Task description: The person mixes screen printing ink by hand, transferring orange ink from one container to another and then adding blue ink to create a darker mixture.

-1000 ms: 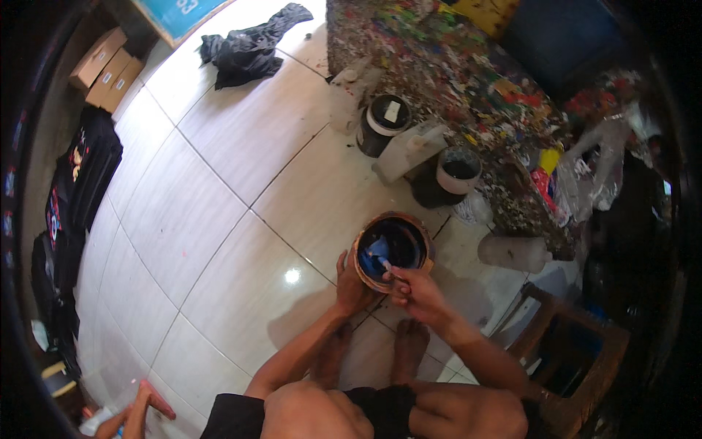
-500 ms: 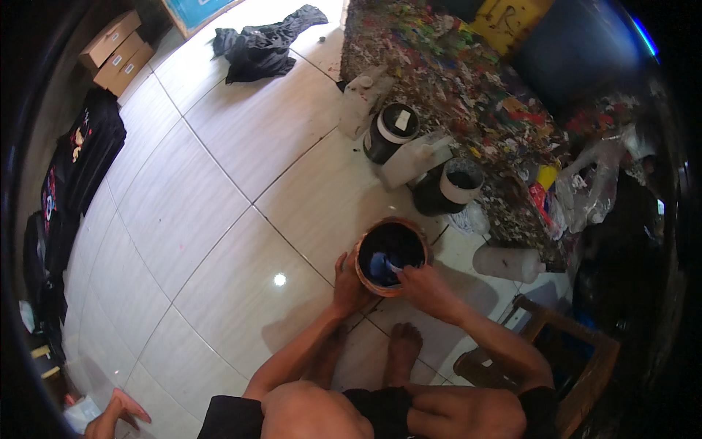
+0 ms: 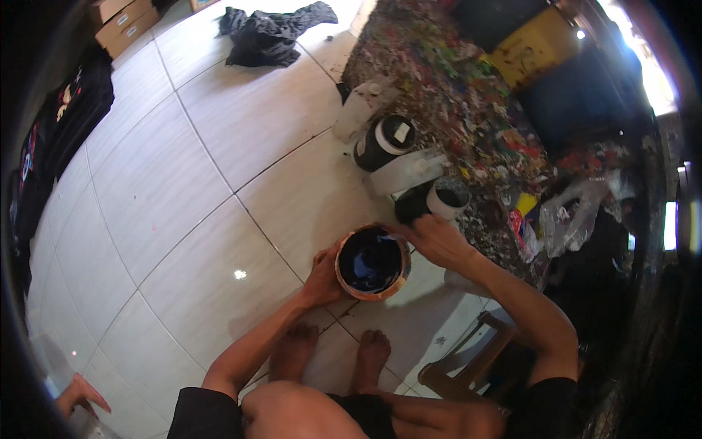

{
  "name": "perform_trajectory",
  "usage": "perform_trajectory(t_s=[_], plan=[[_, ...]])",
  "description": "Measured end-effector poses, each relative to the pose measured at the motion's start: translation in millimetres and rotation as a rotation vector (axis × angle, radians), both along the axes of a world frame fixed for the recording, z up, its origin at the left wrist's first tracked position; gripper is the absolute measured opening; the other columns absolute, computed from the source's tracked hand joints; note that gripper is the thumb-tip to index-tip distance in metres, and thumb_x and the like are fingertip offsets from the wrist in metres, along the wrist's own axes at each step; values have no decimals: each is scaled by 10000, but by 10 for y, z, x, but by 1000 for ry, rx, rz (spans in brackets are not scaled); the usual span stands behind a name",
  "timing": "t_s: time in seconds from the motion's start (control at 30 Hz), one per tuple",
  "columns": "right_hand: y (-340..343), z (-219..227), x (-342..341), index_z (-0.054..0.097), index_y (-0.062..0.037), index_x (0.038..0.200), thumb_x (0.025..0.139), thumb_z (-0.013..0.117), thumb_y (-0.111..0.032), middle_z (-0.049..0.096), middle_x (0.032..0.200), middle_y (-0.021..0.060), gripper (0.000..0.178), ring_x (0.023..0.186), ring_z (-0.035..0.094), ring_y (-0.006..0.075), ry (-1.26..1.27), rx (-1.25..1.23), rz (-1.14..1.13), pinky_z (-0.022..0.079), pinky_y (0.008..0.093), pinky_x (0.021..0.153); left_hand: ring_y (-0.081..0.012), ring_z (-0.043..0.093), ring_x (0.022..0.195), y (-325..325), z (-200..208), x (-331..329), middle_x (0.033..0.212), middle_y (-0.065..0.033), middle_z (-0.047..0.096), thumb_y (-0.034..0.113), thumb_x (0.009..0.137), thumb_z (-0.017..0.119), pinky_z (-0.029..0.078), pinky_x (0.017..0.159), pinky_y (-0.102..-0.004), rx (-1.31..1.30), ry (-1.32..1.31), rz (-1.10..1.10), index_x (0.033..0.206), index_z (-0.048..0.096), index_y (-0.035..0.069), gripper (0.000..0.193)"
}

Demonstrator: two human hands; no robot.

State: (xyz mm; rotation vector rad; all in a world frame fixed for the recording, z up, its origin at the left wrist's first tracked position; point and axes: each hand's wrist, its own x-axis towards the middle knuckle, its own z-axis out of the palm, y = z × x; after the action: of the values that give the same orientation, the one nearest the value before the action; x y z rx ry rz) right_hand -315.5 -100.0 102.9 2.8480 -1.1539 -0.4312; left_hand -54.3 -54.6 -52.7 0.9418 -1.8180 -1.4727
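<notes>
An orange-rimmed bucket (image 3: 372, 264) of dark blue paint stands on the white tiled floor in front of my bare feet. My left hand (image 3: 322, 276) grips the bucket's left wall. My right hand (image 3: 436, 239) rests over the bucket's upper right rim, its fingers curled; a thin tool may be in it, but I cannot make it out. Beyond the right hand stands a black can (image 3: 430, 202) with a white rim, lying partly on its side.
A second black can (image 3: 384, 142) and a white container (image 3: 410, 171) stand by a paint-spattered mat (image 3: 468, 110). A wooden stool (image 3: 468, 362) is at lower right. Dark cloth (image 3: 274, 31) lies at the top, cardboard boxes (image 3: 121, 20) at upper left. Another person's hand (image 3: 80, 395) shows at lower left.
My right hand has moved from the bucket's near rim up to its far right rim. The view has tilted, so the other person's hand sits lower and further left.
</notes>
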Motion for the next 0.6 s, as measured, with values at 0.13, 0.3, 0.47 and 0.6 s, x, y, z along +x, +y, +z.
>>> perform_trajectory(t_s=[0.13, 0.3, 0.47, 0.6], plan=[[541, -185, -284, 644, -16, 1027, 846, 589, -95, 665, 794, 197, 205, 742, 687, 365, 168, 387, -256, 558, 468, 642, -198, 301, 1453, 131, -102, 19, 1550, -85, 330, 583, 625, 833, 244, 1121, -468, -175, -224, 28, 1536, 265, 121, 1168], [1355, -477, -52, 659, 34, 912, 960, 524, -184, 657, 828, 260, 260, 743, 683, 398, -294, 591, -778, 542, 488, 624, -201, 226, 1481, 125, 1, -53, 1580, -77, 283, 608, 679, 770, 215, 1120, -531, -134, -320, -32, 1532, 308, 147, 1074], [1033, -373, 603, 654, 22, 962, 994, 506, -224, 659, 847, 260, 289, 726, 664, 382, -733, 1070, -1546, 519, 467, 607, -201, 260, 1468, 173, -167, -46, 1578, -78, 288, 618, 675, 767, 215, 1120, -525, -285, -378, -4, 1527, 322, 148, 1070], [819, -472, 246, 638, 3, 976, 962, 538, -191, 668, 857, 247, 219, 677, 684, 328, -467, 435, -776, 515, 439, 540, -192, 274, 1463, 60, 129, 31, 1577, -59, 292, 646, 641, 785, 223, 1111, -510, -11, -219, -62, 1530, 315, 149, 1121]])
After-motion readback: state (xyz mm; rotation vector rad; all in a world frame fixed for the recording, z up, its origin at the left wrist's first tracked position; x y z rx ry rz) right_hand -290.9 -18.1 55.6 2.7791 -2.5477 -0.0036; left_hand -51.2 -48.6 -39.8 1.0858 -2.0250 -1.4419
